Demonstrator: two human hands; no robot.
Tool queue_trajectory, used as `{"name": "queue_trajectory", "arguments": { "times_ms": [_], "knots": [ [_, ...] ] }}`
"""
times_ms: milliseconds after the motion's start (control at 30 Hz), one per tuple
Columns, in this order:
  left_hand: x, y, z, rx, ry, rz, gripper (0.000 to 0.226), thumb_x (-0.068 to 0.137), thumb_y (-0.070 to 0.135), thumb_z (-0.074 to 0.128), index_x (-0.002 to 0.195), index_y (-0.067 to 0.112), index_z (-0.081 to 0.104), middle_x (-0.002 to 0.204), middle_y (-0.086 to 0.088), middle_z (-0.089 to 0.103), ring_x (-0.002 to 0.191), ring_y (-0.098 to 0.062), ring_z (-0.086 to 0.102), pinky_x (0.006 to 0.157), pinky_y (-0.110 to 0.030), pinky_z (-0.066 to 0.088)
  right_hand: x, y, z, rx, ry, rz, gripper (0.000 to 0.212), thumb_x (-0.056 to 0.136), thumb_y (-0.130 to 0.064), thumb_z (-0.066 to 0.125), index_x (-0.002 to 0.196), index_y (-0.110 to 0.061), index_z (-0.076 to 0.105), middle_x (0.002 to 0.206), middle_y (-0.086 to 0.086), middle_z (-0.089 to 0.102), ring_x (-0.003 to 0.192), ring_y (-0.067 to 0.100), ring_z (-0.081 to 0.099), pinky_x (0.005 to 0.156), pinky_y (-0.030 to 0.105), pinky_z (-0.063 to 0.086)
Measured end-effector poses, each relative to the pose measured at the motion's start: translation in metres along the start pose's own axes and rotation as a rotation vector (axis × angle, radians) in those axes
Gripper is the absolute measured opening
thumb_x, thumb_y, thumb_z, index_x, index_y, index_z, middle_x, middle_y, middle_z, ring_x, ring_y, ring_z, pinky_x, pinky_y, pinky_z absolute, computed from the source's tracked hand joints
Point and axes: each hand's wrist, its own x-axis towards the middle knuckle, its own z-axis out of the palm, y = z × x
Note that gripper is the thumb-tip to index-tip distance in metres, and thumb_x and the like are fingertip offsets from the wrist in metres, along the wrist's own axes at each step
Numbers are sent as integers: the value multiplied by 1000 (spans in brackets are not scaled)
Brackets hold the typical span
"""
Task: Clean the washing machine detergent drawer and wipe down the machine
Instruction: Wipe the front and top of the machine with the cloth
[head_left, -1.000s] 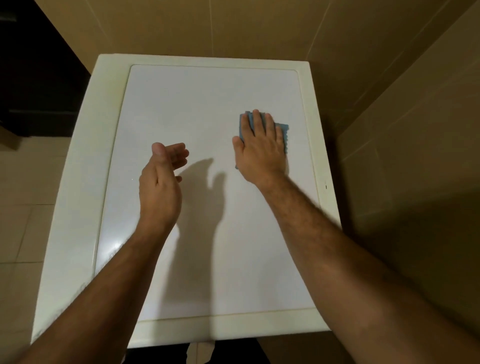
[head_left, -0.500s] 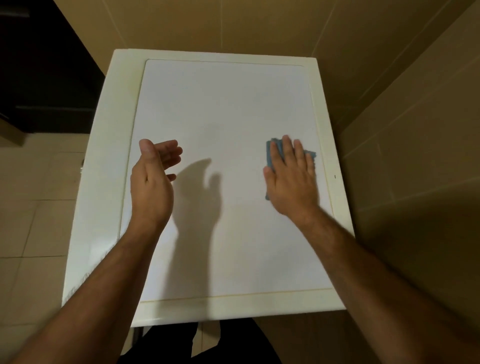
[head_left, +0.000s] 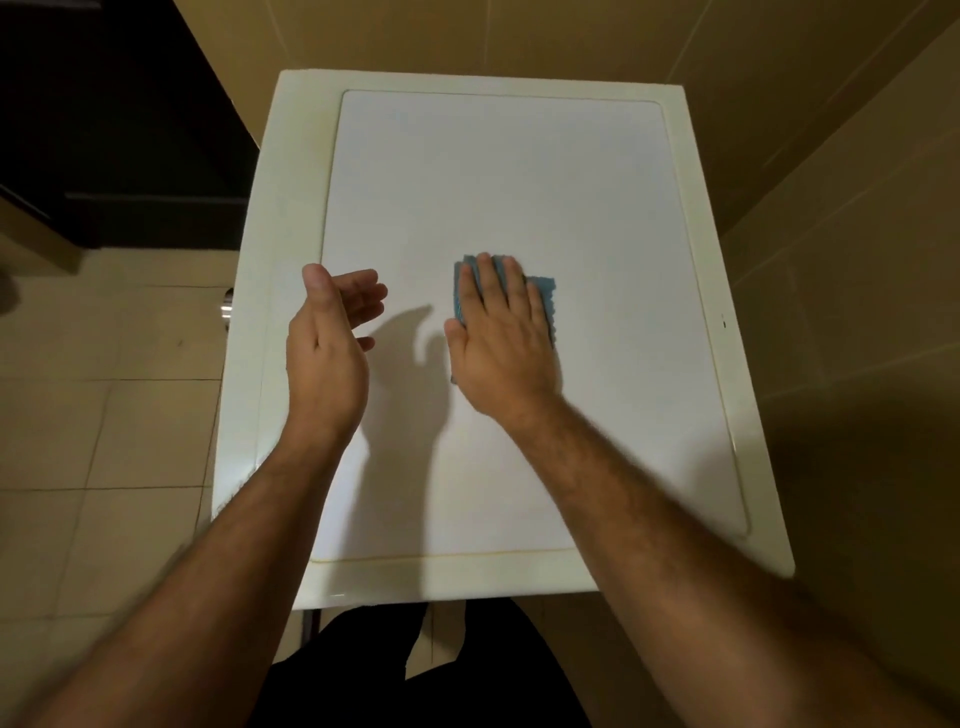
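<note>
A: Where have we got to on the washing machine top (head_left: 498, 171)?

B: Our right hand (head_left: 501, 340) lies flat on the blue cloth (head_left: 545, 291), fingers straight, pressing it to the white panel rather than clutching it. The cloth sits near the middle of the panel, a little right of centre.

A: It was elsewhere a moment ago.

B: Yes. A second ago it was toward the right edge, further back; half a second ago, close beside the right rim. Now it has swept leftward to the centre. We judge that the right strip is done and the stroke is crossing to the left.

A: And our left hand (head_left: 327, 343)?

B: Raised over the left edge of the panel, palm on edge, fingers loosely curved, its grip released and holding nothing, much as it was before.

A: The detergent drawer?

B: Not in view from here; only the top shows, with tiled wall (head_left: 857, 260) on the right.
</note>
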Motion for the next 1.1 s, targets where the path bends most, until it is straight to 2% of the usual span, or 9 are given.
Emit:
{"name": "queue_trajectory", "arguments": {
  "times_ms": [133, 400, 567, 767, 933, 1100],
  "knots": [
    [8, 3, -8, 4, -27, 11, 69, 94, 58, 10, 114, 21, 66, 109, 5, 71, 106, -9, 66, 92, -41, 53, -31, 14, 1, -32, 5, -36, 60, 101, -42, 23, 154, -13, 25, 160, 7, 26, 149, 29, 16, 120, 45, 18],
    [25, -3, -39, 10, -53, -7, 66, 92, 64, 12, 107, 29, 66, 107, 5, 72, 105, -9, 66, 93, -45, 52, 16, 22, -2, -36, -3, 190, 64, 98, -42, 15, 153, -10, 24, 160, 12, 25, 148, 34, 17, 119, 48, 19],
    [32, -7, -53, 14, -55, -20, 65, 92, 63, 12, 105, 30, 66, 106, 5, 72, 104, -9, 66, 94, -46, 51, 50, -22, 1, -15, 15, 178, 60, 101, -41, 23, 153, -12, 22, 160, 10, 23, 148, 33, 15, 119, 47, 17],
    [36, -4, -63, 29, -71, -13, 67, 93, 61, 12, 110, 24, 65, 107, 5, 71, 104, -9, 66, 94, -45, 51, 24, -65, 4, 20, 3, 101, 62, 102, -41, 26, 156, -12, 15, 163, 9, 16, 151, 30, 8, 121, 48, 13],
    [48, 1, -72, 26, -97, 5, 70, 92, 62, 12, 112, 22, 65, 109, 4, 71, 106, -10, 65, 94, -46, 51, -15, -52, 7, -31, 3, 35, 61, 101, -41, 24, 155, -12, 22, 162, 7, 21, 151, 28, 12, 121, 45, 16],
    [60, -7, -88, 12, -79, 9, 70, 92, 62, 12, 115, 21, 64, 111, 3, 70, 107, -9, 65, 93, -43, 52, 4, -34, 4, -54, -7, 172, 63, 99, -42, 17, 154, -12, 22, 162, 11, 21, 149, 32, 15, 120, 48, 17]
  ]
}}
